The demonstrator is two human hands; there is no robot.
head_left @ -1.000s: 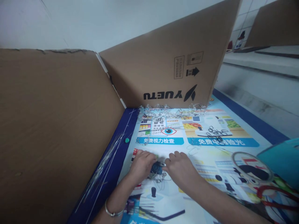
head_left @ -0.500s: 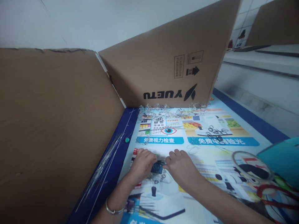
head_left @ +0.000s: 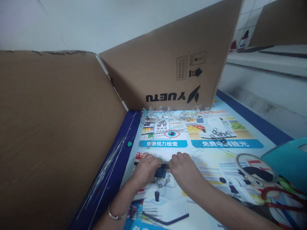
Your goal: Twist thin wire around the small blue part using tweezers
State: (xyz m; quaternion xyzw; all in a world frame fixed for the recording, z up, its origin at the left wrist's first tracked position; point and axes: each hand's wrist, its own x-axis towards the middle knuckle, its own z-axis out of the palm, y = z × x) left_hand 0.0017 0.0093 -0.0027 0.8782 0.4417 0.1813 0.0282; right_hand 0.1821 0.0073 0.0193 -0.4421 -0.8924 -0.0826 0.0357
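My left hand [head_left: 144, 169] and my right hand [head_left: 184, 167] meet low in the middle of the view, over a printed poster [head_left: 216, 166] that covers the table. Between their fingertips sits a small blue object [head_left: 160, 172], gripped from both sides. Small metal rings and wire pieces [head_left: 165, 182] lie on the poster just below it. A silver bangle [head_left: 114, 216] circles my left wrist.
Tall cardboard panels stand at the left [head_left: 55, 134] and at the back [head_left: 168, 70]. Thin wires [head_left: 107, 169] lie along the blue edge. A pile of clear pieces [head_left: 168, 111] lines the back panel; black rings [head_left: 219, 135] lie to the right; a teal box [head_left: 291, 163] sits far right.
The view has shifted slightly; both hands stay together on the small blue object with only small finger movements.
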